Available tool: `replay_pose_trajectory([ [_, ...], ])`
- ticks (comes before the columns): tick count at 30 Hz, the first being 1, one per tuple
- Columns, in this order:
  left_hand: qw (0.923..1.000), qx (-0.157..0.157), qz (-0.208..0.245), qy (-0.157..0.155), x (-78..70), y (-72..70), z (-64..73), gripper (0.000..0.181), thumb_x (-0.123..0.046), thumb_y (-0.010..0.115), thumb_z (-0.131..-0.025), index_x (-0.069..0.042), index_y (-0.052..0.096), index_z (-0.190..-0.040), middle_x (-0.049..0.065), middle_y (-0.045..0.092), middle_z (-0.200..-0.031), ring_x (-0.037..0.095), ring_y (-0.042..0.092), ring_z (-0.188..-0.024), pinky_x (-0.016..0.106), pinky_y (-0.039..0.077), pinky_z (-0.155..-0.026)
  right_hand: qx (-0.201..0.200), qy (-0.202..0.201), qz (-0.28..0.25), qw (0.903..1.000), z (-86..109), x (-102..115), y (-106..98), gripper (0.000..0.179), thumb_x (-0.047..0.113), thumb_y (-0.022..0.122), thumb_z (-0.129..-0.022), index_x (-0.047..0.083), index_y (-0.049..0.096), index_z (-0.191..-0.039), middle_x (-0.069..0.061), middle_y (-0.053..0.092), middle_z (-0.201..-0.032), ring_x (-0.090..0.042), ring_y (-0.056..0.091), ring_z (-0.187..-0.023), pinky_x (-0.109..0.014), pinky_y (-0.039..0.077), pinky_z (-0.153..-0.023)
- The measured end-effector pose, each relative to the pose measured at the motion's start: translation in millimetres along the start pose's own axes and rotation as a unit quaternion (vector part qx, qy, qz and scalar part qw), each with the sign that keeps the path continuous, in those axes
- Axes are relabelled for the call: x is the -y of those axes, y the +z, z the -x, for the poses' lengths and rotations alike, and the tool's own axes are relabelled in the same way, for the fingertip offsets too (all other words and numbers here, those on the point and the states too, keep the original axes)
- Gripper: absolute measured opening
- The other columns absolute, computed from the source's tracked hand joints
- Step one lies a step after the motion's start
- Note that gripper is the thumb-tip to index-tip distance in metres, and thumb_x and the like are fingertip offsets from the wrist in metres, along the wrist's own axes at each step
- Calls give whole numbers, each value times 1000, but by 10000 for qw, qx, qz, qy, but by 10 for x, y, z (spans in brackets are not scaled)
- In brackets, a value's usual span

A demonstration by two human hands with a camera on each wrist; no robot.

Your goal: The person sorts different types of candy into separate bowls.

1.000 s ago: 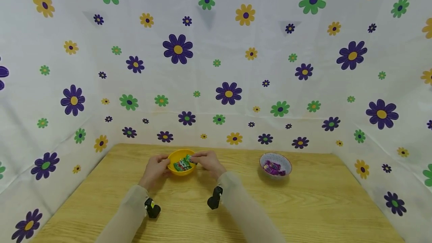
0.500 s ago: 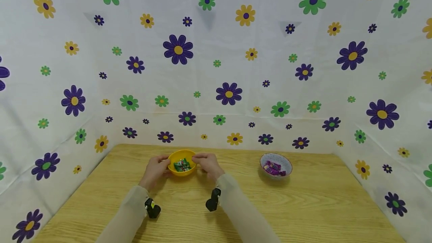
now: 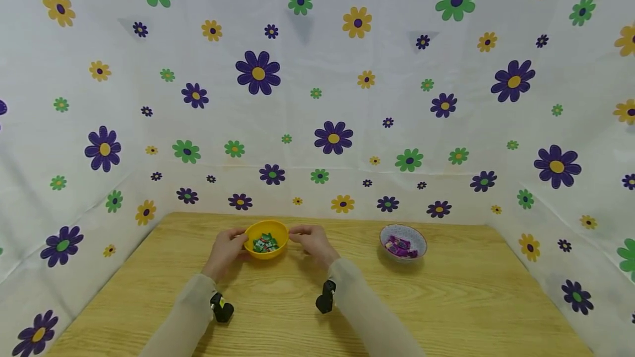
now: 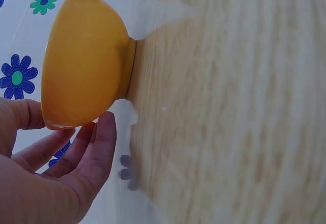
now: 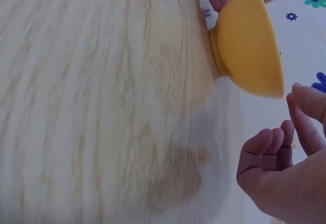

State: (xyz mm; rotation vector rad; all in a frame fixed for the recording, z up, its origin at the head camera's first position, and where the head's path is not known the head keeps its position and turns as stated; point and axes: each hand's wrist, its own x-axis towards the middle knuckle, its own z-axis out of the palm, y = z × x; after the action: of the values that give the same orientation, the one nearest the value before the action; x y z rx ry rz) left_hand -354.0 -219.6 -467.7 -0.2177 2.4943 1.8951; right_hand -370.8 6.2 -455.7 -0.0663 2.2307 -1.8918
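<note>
A yellow bowl (image 3: 266,253) stands on the wooden table with several green-wrapped candies (image 3: 265,242) inside it. My left hand (image 3: 227,248) grips its left rim, thumb at the lip and fingers against the outer wall, as the left wrist view shows. To the right of the bowl is my right hand (image 3: 313,242), holding nothing. In the right wrist view its thumb and forefinger lie close together, a small gap away from the yellow wall, and the other fingers curl loosely.
A patterned bowl (image 3: 419,242) with a red rim holds purple-wrapped candies (image 3: 399,246) farther right on the table (image 3: 461,296). Flower-printed white sheeting (image 3: 297,109) encloses the back and both sides. Each wrist carries a small black camera.
A green-wrapped candy that my right hand held over the yellow bowl now lies in it. The right hand has drawn back rightward from the rim. My left hand keeps its grip.
</note>
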Motion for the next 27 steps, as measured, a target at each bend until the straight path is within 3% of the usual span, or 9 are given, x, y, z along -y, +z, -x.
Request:
replay_pose_trajectory([
  [7, 9997, -70, -168, 139, 10, -1, -22, 39, -16, 41, -95, 3, 45, -128, 22, 47, -123, 29, 55, -98, 38, 48, -84, 31, -113, 226, 9997, 50, -13, -109, 21, 24, 63, -85, 12, 68, -102, 2, 61, -100, -21, 53, -91, -28, 44, -66],
  [14, 9999, -35, -97, 51, -11, 1, -24, 39, -17, 41, -95, 2, 44, -129, 21, 45, -126, 30, 54, -100, 37, 49, -83, 309, -247, 566, 9976, 95, -53, -196, 23, 20, 65, -83, 6, 67, -102, 2, 62, -94, -14, 42, -64, -25, 36, -54],
  [21, 9998, -168, -126, 71, -26, -34, -21, 38, -19, 41, -95, 1, 46, -127, 20, 46, -126, 29, 53, -101, 37, 48, -84, 480, -465, 1119, 9915, 174, -38, -317, 26, 23, 63, -84, 6, 67, -105, 1, 62, -99, -14, 52, -79, -28, 47, -64],
  [27, 9973, -558, -476, 60, -96, -21, 20, 52, -40, 48, -91, -5, 48, -129, 15, 48, -127, 27, 48, -110, 42, 45, -88, 422, -902, 2027, 9742, 287, 16, -485, 32, 26, 59, -87, 7, 63, -112, -4, 61, -111, -21, 55, -99, -38, 47, -84],
])
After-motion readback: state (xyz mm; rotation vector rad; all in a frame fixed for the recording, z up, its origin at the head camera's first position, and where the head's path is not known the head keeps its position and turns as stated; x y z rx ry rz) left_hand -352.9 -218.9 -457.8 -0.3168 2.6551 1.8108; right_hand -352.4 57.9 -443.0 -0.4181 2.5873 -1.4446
